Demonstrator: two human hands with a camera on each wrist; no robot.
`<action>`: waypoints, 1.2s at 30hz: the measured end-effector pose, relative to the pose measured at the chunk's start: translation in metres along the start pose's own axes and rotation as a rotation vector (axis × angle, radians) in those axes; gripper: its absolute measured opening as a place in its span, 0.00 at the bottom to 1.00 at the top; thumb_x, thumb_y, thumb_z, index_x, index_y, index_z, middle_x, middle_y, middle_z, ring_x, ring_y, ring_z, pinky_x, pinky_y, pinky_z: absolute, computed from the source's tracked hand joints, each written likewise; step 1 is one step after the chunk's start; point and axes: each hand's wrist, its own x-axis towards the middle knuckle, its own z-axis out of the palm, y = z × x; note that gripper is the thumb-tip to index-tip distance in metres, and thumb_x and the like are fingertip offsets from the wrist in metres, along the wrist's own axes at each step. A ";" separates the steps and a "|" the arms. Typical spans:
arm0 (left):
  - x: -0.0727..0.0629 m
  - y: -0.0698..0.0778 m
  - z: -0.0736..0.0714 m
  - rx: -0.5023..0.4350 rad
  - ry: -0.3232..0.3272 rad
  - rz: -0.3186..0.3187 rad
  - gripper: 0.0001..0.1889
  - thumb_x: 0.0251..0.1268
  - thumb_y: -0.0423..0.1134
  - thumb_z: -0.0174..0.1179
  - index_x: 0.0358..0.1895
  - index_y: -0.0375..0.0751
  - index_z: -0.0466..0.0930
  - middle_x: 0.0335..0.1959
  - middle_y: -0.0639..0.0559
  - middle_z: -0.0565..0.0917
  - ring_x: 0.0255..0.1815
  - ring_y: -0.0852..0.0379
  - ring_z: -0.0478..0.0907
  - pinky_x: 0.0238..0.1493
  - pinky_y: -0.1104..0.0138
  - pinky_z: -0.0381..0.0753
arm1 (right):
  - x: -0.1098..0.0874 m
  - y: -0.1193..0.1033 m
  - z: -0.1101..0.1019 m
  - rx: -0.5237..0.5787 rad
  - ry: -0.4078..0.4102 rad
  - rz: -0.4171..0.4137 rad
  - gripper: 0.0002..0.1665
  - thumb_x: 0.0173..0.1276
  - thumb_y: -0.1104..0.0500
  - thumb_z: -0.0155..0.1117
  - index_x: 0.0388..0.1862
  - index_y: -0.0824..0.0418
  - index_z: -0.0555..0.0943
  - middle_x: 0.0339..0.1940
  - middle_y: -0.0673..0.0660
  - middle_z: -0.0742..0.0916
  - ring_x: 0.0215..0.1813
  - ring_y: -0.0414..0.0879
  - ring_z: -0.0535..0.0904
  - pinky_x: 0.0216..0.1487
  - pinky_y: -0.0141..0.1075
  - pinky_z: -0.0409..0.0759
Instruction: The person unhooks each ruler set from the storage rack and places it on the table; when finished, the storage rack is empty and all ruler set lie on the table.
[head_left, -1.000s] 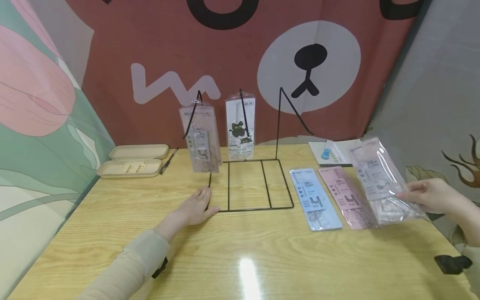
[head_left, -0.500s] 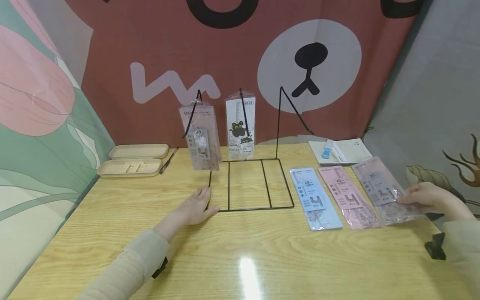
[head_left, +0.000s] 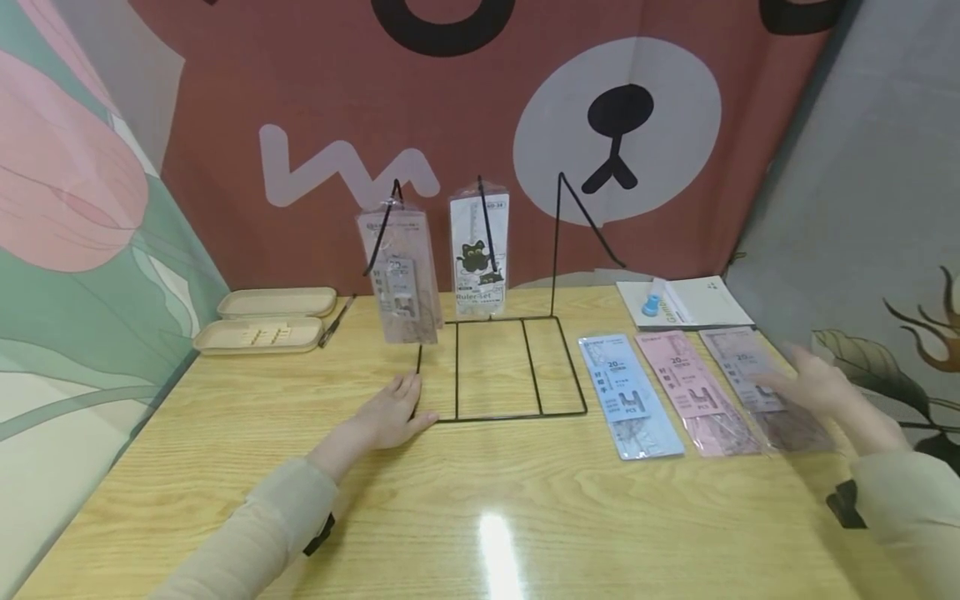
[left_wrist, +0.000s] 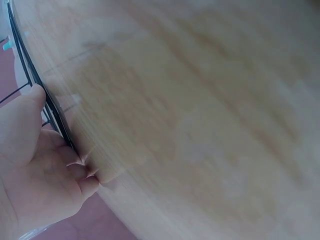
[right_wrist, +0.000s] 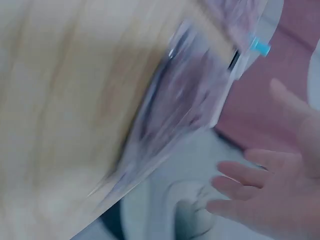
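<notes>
Resting near the middle of the head view, the left hand (head_left: 386, 417) lays loose fingers on the wire rack (head_left: 541, 414). The blurry right wrist view seems to show the right hand (right_wrist: 292, 185) with fingers wide, off the gray packet (head_left: 738, 367); the head view hides that gap. The packet lies at frame right, near the counter's (head_left: 420, 508) edge.

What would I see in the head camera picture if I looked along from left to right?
Open cream oblong box, slim dark pen-like stick, hanging pinkish plastic packet, hanging white packet with black cats, flat blue plastic packet, flat pink plastic packet, flat greyish-pink plastic packet, blurred bare right hand.
</notes>
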 end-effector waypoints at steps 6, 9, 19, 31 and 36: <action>-0.001 -0.002 0.000 0.012 -0.005 0.003 0.41 0.73 0.58 0.40 0.73 0.27 0.42 0.75 0.32 0.43 0.75 0.33 0.43 0.74 0.47 0.49 | 0.005 -0.048 0.015 0.008 0.151 -0.190 0.56 0.67 0.42 0.55 0.71 0.79 0.40 0.65 0.86 0.55 0.66 0.82 0.47 0.57 0.77 0.45; -0.001 -0.002 0.000 0.003 -0.003 0.006 0.41 0.73 0.57 0.41 0.72 0.26 0.42 0.75 0.32 0.44 0.75 0.33 0.43 0.74 0.47 0.49 | 0.006 -0.073 0.022 0.032 0.112 -0.222 0.56 0.68 0.41 0.54 0.73 0.76 0.38 0.68 0.84 0.52 0.69 0.79 0.42 0.61 0.75 0.43; 0.000 0.000 0.000 -0.004 0.004 -0.002 0.40 0.73 0.57 0.41 0.72 0.26 0.43 0.75 0.32 0.44 0.75 0.33 0.43 0.74 0.47 0.49 | 0.006 -0.141 0.061 0.085 0.027 -0.394 0.54 0.68 0.40 0.54 0.73 0.76 0.44 0.72 0.78 0.50 0.73 0.73 0.42 0.71 0.65 0.38; 0.000 0.000 -0.001 -0.013 0.006 0.000 0.41 0.73 0.57 0.41 0.72 0.26 0.42 0.75 0.32 0.43 0.75 0.33 0.43 0.74 0.46 0.48 | 0.007 -0.199 0.099 0.134 -0.109 -0.514 0.52 0.68 0.48 0.59 0.70 0.81 0.45 0.72 0.79 0.51 0.74 0.72 0.43 0.73 0.61 0.44; -0.001 0.000 -0.001 -0.017 0.000 0.004 0.40 0.73 0.56 0.42 0.72 0.25 0.42 0.75 0.31 0.44 0.75 0.33 0.42 0.74 0.47 0.48 | 0.010 -0.208 0.110 0.106 -0.154 -0.522 0.52 0.67 0.47 0.59 0.70 0.81 0.46 0.72 0.79 0.51 0.74 0.71 0.44 0.73 0.59 0.45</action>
